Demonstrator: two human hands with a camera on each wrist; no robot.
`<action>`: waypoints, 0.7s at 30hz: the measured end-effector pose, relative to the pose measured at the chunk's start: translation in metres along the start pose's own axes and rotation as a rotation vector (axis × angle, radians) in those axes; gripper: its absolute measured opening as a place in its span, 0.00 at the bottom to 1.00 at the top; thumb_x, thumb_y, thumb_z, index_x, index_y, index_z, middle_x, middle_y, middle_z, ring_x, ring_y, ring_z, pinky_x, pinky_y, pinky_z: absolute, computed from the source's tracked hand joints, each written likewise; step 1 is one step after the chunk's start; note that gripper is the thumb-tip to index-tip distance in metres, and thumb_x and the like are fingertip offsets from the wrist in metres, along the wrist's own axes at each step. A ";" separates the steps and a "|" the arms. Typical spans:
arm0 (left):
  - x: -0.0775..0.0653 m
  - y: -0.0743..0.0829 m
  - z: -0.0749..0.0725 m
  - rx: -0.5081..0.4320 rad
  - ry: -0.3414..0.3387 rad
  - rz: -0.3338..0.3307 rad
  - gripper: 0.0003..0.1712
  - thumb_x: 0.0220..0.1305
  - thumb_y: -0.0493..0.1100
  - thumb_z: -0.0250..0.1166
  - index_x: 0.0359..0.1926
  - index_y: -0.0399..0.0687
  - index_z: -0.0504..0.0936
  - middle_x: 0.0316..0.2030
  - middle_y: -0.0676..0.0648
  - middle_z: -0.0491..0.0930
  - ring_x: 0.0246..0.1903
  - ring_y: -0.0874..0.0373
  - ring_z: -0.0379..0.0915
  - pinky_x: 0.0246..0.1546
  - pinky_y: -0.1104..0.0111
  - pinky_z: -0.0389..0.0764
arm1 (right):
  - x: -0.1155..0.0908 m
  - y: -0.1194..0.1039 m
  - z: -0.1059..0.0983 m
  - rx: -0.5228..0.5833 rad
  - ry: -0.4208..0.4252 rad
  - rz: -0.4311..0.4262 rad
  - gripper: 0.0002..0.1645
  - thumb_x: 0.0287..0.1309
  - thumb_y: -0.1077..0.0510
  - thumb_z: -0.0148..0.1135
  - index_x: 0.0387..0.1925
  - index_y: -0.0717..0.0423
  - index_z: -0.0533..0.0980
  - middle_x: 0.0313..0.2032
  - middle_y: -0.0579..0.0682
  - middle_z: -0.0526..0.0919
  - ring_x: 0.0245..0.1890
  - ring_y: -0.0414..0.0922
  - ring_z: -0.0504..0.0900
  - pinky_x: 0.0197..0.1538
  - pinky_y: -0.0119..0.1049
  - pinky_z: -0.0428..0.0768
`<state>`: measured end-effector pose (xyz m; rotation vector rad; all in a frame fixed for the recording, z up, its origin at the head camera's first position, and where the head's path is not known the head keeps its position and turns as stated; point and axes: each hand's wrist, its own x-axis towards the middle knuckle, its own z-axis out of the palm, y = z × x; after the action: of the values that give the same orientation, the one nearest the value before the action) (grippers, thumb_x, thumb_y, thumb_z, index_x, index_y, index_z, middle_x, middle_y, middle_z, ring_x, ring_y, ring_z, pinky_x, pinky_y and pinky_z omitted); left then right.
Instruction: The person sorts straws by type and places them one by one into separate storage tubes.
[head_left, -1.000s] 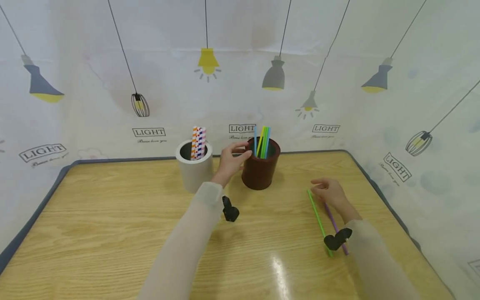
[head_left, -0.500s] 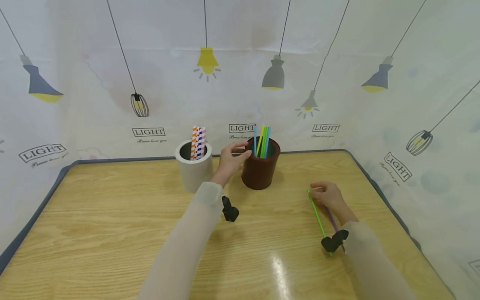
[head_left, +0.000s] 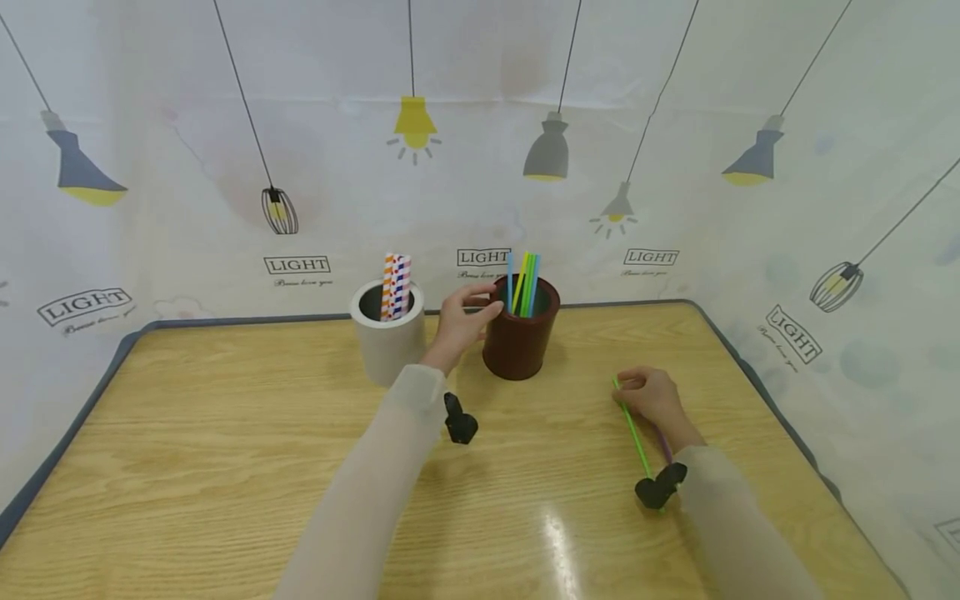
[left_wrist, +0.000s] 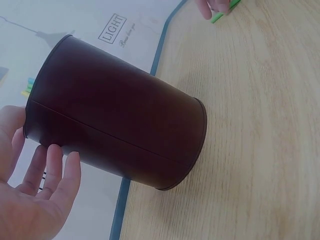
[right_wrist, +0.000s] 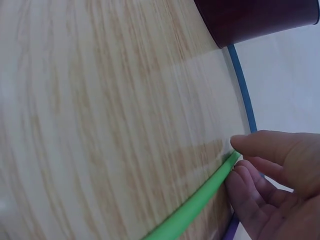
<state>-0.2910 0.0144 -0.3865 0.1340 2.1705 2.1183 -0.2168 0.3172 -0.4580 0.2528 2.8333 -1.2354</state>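
Note:
A dark brown cup [head_left: 517, 342] with yellow, green and blue straws [head_left: 527, 285] stands upright near the back of the table. My left hand [head_left: 461, 323] holds its left side at the rim. In the left wrist view, the thumb and fingers [left_wrist: 70, 175] lie along the cup's upper edge. Farther right, my right hand [head_left: 651, 396] pinches the far end of a green straw [head_left: 636, 437] between thumb and fingers [right_wrist: 245, 187]. Beside it a purple straw [head_left: 665, 447] lies partly hidden under the right hand and wrist.
Left of the brown cup stands a white cup [head_left: 390, 350] holding several patterned paper straws [head_left: 397, 287]. The wooden table [head_left: 225, 467] has a dark blue edge, and a curtain [head_left: 337, 167] printed with lamps rises right behind it.
My right hand has moved slightly down and left from above the straws, and its fingers have closed on the green straw's end. The left hand stays at the brown cup.

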 end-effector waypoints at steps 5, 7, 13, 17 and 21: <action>-0.001 0.001 0.000 -0.002 0.000 -0.009 0.20 0.59 0.43 0.65 0.53 0.49 0.77 0.47 0.43 0.71 0.46 0.51 0.71 0.40 0.53 0.79 | -0.002 -0.002 0.002 -0.022 0.012 -0.010 0.20 0.47 0.66 0.66 0.44 0.71 0.76 0.34 0.61 0.81 0.30 0.47 0.79 0.29 0.29 0.76; -0.001 0.001 0.000 -0.001 -0.001 -0.011 0.20 0.59 0.43 0.64 0.53 0.49 0.77 0.47 0.43 0.71 0.46 0.50 0.71 0.40 0.53 0.79 | -0.003 -0.003 0.002 -0.024 0.016 -0.007 0.20 0.47 0.66 0.65 0.44 0.71 0.75 0.35 0.62 0.81 0.30 0.48 0.79 0.30 0.30 0.77; -0.001 0.002 0.001 0.002 0.001 -0.013 0.20 0.59 0.42 0.64 0.53 0.49 0.77 0.47 0.43 0.72 0.45 0.50 0.72 0.40 0.54 0.79 | -0.003 -0.004 0.003 -0.023 0.030 0.020 0.20 0.48 0.68 0.63 0.46 0.72 0.75 0.35 0.63 0.81 0.26 0.43 0.79 0.28 0.29 0.78; -0.002 0.002 0.001 0.002 0.003 -0.011 0.20 0.59 0.42 0.64 0.53 0.49 0.77 0.47 0.43 0.72 0.45 0.50 0.72 0.40 0.54 0.79 | -0.002 -0.004 0.004 -0.032 0.043 0.032 0.21 0.46 0.69 0.62 0.46 0.71 0.75 0.35 0.62 0.82 0.23 0.38 0.78 0.26 0.27 0.76; -0.002 0.002 0.001 0.000 0.011 -0.010 0.19 0.59 0.42 0.65 0.52 0.49 0.77 0.47 0.43 0.72 0.44 0.50 0.72 0.39 0.53 0.79 | -0.002 -0.005 0.004 -0.042 0.047 0.039 0.21 0.45 0.68 0.61 0.45 0.71 0.75 0.35 0.62 0.82 0.25 0.41 0.78 0.26 0.27 0.76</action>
<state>-0.2892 0.0154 -0.3844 0.1120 2.1728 2.1185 -0.2157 0.3107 -0.4574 0.3389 2.8754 -1.1766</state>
